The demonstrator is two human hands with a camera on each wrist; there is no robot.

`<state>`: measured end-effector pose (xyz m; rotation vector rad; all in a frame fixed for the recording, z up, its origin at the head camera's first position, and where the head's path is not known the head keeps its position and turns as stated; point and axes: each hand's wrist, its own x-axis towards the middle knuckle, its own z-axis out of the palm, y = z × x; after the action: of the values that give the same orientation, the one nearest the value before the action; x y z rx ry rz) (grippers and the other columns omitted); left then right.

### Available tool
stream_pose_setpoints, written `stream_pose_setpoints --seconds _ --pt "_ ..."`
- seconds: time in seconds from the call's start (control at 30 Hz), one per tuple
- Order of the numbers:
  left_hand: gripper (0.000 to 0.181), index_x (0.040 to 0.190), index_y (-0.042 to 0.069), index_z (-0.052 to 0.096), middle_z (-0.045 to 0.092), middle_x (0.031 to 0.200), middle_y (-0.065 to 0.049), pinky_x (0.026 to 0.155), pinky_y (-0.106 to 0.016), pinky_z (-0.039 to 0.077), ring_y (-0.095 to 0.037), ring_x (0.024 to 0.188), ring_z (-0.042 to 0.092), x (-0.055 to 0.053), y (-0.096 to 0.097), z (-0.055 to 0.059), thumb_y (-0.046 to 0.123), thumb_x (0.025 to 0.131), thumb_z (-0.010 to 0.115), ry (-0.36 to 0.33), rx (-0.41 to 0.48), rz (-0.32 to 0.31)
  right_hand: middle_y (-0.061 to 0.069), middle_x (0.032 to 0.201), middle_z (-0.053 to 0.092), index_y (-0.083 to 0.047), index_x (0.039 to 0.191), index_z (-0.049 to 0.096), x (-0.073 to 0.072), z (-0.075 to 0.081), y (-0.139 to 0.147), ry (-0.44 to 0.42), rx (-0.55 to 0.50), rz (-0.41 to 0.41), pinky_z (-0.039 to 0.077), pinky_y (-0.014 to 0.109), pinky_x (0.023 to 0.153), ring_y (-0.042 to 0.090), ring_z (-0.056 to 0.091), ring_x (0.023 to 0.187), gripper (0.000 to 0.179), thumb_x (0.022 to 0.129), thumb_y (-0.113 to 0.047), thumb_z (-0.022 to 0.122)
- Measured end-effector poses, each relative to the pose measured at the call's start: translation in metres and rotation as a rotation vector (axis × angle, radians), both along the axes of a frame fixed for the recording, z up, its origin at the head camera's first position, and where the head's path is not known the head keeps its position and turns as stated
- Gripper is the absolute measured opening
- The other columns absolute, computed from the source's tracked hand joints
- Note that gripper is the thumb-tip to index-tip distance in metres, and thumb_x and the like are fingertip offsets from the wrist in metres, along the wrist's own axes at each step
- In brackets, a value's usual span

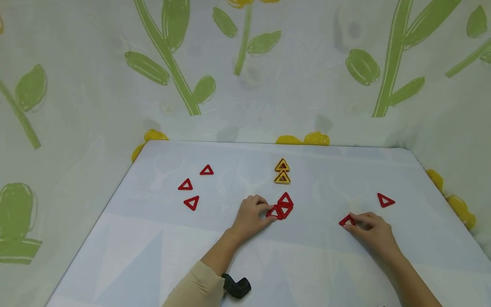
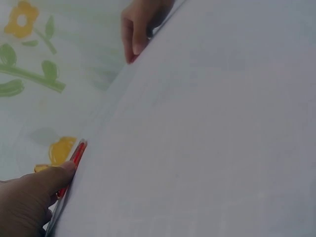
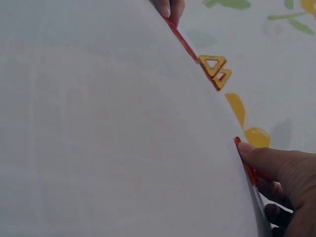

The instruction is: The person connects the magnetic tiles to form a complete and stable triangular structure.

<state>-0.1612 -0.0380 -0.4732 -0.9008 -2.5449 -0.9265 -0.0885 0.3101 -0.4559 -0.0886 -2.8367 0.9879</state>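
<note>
My left hand [image 1: 249, 217] pinches a red hollow triangle [image 1: 279, 215] between thumb and fingers. That triangle lies against two other red triangles, a middle one [image 1: 290, 209] and an upper one [image 1: 290, 202], forming a small cluster on the table. Well to the right, my right hand [image 1: 377, 236] pinches another red triangle [image 1: 342, 222] by its right side, low at the tabletop. In the right wrist view, the thumb presses this red triangle [image 3: 237, 140] from above. Behind the cluster, two yellow hollow triangles [image 1: 282, 182] sit one beyond the other, edges meeting.
Three loose red triangles lie at the left: a far one [image 1: 207, 173], a middle one [image 1: 186, 188] and a near one [image 1: 196, 202]. Another red triangle [image 1: 380, 201] lies beyond my right hand. A black device [image 1: 238, 288] sits by the left sleeve. A flower-patterned curtain [image 1: 291, 98] surrounds the white table [image 1: 134, 204].
</note>
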Motion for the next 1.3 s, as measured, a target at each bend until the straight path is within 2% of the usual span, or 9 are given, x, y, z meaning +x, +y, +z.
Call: stream_pose_setpoints --seconds 0.37,0.73,1.0,1.17,1.3 --pt "0.027 0.096 0.012 0.075 0.058 0.094 -0.001 0.075 -0.031 0.041 -0.016 0.085 0.052 -0.001 0.0 -0.001 0.029 0.075 0.08 -0.003 -0.014 0.01 0.003 0.096 0.063 -0.006 0.11 0.071 -0.003 0.0 -0.018 0.023 -0.01 0.044 0.039 0.018 0.065 -0.003 0.041 0.081 0.041 0.077 -0.029 0.079" --pt "0.027 0.096 0.012 0.075 0.059 0.095 -0.001 0.076 -0.031 0.041 -0.016 0.087 0.052 -0.001 0.001 0.001 0.029 0.076 0.079 -0.012 -0.008 0.007 0.002 0.092 0.063 -0.005 0.107 0.072 -0.006 -0.005 -0.033 0.09 -0.023 0.083 0.039 0.02 0.064 0.0 0.043 0.081 0.038 0.074 -0.022 0.081" --pt "0.026 0.094 0.011 0.075 0.059 0.095 -0.003 0.076 -0.031 0.041 -0.017 0.086 0.052 0.001 0.001 0.002 0.028 0.075 0.08 0.032 -0.005 -0.007 0.0 0.087 0.063 -0.003 0.102 0.074 -0.008 -0.007 -0.045 0.174 -0.044 0.125 0.037 0.017 0.062 0.0 0.045 0.077 0.037 0.069 -0.016 0.084" --pt "0.026 0.094 0.011 0.074 0.059 0.095 -0.002 0.076 -0.031 0.041 -0.016 0.086 0.052 0.001 0.001 0.003 0.028 0.075 0.08 0.037 -0.005 -0.019 0.002 0.089 0.063 -0.003 0.104 0.073 -0.012 -0.008 -0.054 0.127 -0.023 0.126 0.032 0.031 0.072 0.006 0.047 0.08 0.039 0.071 -0.02 0.083" --pt "0.026 0.095 0.011 0.074 0.059 0.096 -0.002 0.076 -0.031 0.04 -0.016 0.087 0.052 0.001 0.0 0.001 0.028 0.075 0.08 0.023 -0.014 -0.015 0.004 0.09 0.063 -0.003 0.106 0.072 -0.016 -0.01 -0.062 0.089 -0.021 0.133 0.027 0.037 0.072 0.014 0.05 0.082 0.04 0.071 -0.021 0.082"
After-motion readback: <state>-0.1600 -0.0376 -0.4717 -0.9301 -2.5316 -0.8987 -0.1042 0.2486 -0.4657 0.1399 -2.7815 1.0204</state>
